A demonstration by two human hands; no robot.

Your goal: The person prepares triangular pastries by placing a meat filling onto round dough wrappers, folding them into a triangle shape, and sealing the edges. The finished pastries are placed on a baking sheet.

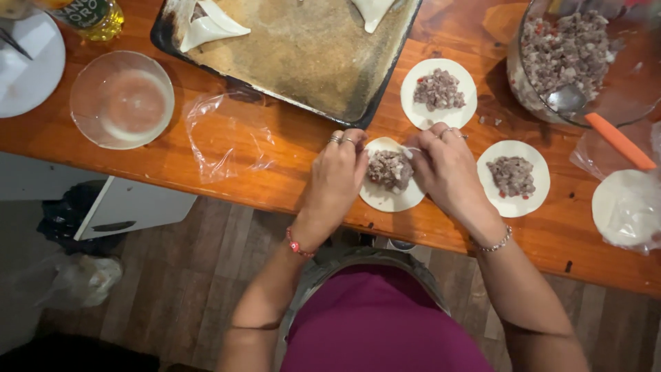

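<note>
At the near edge of the wooden table (206, 162), the left hand (335, 180) and right hand (447, 172) pinch opposite edges of a round dough disc (391, 196) heaped with minced filling, fingers curled on its rim. Just right lies a second filled disc (513, 178); beyond, a third (438, 93). Farther off sit a floured baking tray (303, 55), a glass filling bowl (571, 58) and an empty glass bowl (122, 98).
</note>
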